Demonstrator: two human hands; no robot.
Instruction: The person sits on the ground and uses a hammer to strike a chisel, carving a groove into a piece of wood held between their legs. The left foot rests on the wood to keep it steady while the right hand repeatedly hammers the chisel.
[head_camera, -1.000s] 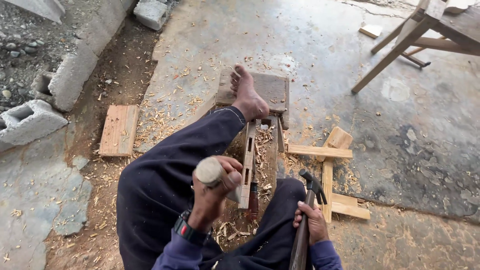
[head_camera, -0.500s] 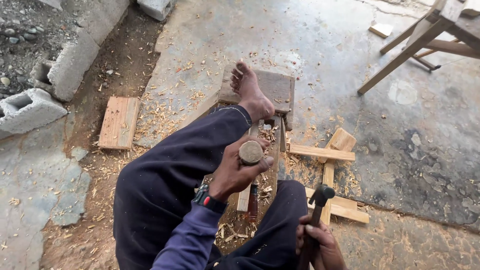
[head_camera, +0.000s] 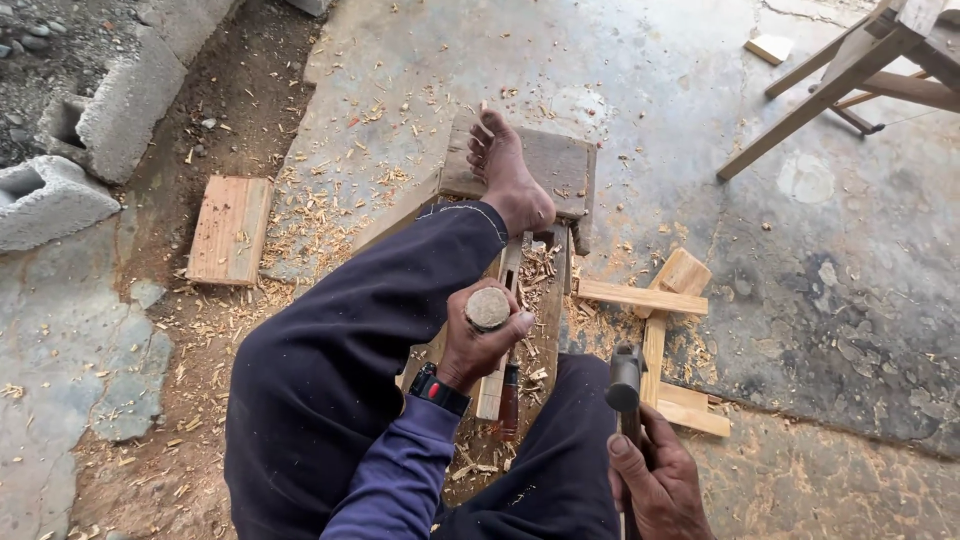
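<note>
Gripping a round-ended wooden chisel handle (head_camera: 487, 308) at frame centre, the left hand (head_camera: 478, 345) has its fingers wrapped tight around it. Handle's butt faces the camera; its long axis runs steeply down toward the pale wooden strip (head_camera: 497, 350) lying on the brown plank (head_camera: 545, 330). Right hand (head_camera: 655, 480), lower right, is closed on a dark steel-headed hammer (head_camera: 625, 385), its shaft running up-frame, head uppermost. A bare foot (head_camera: 508, 175) presses a grey wooden block (head_camera: 555, 165), upper centre.

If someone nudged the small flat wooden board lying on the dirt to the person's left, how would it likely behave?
The wooden board looks rigid, so it would probably slide as one piece. It lies flat, so tipping or rolling seems unlikely. Loose dirt and shavings around it may make it drag rather than glide.
</note>
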